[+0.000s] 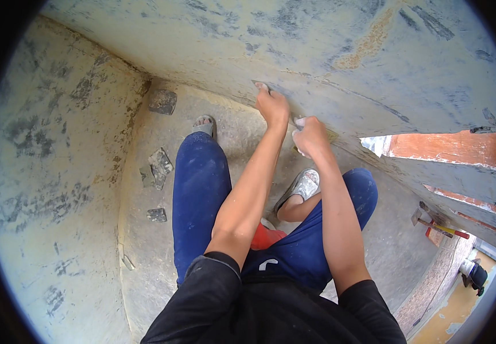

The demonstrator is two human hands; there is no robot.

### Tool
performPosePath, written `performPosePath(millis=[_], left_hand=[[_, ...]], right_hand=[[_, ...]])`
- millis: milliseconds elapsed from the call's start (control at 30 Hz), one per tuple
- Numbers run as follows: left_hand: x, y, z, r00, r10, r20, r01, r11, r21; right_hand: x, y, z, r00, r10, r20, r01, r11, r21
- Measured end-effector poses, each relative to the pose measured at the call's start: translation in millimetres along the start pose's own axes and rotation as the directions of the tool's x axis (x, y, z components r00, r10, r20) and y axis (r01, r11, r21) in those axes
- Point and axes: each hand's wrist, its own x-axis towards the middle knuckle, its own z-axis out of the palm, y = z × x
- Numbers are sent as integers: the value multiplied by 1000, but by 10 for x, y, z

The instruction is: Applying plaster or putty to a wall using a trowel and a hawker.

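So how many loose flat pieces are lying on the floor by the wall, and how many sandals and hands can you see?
Flat grey pieces on the floor: 4 (one)
Sandals: 2 (one)
Hands: 2 (left hand, right hand)
Total: 8

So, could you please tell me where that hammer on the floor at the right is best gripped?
Grip the hammer mid-handle, from above. It lies flat on the floor with the head toward the wall, so the slim yellow-and-red handle is the free part that fingers can close around.
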Motion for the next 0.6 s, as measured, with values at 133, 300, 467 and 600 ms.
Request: performPosePath(millis=[133, 300, 467, 600], left_hand=[[127, -73, -6, 998, 51, 26, -54, 986, 159], [92, -10, -127, 994, -38, 102, 30, 997, 78], [38, 155, -134, 987, -63, 149, 47, 993, 110], [164, 102, -163, 964, -226, 142, 219, 974, 65]], right_hand=[[19, -70, -18, 998, -54, -8, 54, 998, -30], [-50, -84, 82, 1000, -4, 23, 6, 998, -66], [-61, -80, 86, 999, 26, -25, -25, 998, 64], [-119, -197, 73, 996, 80, 28, -81, 996, 31]])
